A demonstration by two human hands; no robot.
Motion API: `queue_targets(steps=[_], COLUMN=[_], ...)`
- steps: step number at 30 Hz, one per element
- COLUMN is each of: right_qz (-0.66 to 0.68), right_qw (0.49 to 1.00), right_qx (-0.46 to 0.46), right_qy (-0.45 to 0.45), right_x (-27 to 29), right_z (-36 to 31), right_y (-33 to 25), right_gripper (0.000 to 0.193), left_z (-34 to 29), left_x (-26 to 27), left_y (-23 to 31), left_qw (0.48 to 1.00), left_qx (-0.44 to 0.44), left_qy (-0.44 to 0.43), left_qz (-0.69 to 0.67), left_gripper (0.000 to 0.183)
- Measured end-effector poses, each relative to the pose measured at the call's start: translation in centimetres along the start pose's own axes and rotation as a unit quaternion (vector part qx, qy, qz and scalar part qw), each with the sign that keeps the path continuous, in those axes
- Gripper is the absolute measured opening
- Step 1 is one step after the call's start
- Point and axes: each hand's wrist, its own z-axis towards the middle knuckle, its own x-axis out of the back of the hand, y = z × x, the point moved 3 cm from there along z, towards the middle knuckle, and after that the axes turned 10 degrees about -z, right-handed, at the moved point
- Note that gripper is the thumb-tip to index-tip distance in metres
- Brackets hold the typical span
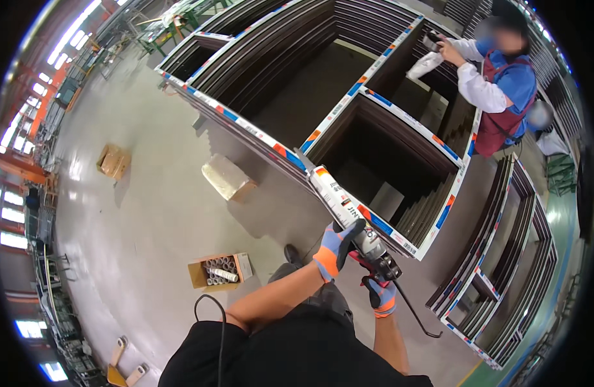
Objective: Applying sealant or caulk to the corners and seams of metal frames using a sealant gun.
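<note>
A caulking gun (376,250) loaded with a white and orange sealant tube (335,193) slants up and to the left in front of me. My left hand (337,248), in a grey-blue and orange glove with black fingers, is wrapped round the gun's barrel. Lower down, my right hand (381,297), gloved alike, is closed at the gun's red handle; its fingers are partly hidden. The bent rod reaches back past my right hand. The grey nozzle (303,160) overlaps the near edge of a stack of dark window frames (245,126); whether it touches cannot be told.
A co-worker (503,84) across the stack holds a white tube-shaped tool (426,64). More frames (503,303) stand at right. On the floor at left are an open carton (245,267) of tubes, a wrapped block (226,177) and a small cardboard box (113,161).
</note>
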Motion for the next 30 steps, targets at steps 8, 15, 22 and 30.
queue_targets(steps=[8,15,22,30], right_qz=[0.001,-0.114,0.106,0.152], right_qw=[0.996,0.984,0.986,0.979], right_qx=[0.079,0.137,-0.097,0.026], right_qy=[-0.037,-0.013,0.088,0.136], right_x=[-2.8,-6.7,-8.0,-3.1], right_z=[5.0,10.1,11.6,15.3], right_y=[-2.8,-4.2,-6.5,-5.3], right_gripper=[0.082,0.083,0.054,0.056], left_z=[7.2,14.3,17.6,27.9], left_x=[-2.3,-1.5,-3.2,-0.4], left_y=[4.1,5.2,5.8,10.9], left_qw=[0.990,0.974,0.972,0.902], left_qx=[0.127,0.206,0.197,-0.006], left_qy=[-0.031,-0.091,-0.040,-0.097], left_qz=[-0.048,-0.005,0.126,0.421], left_gripper=[0.025,0.032,0.035,0.037])
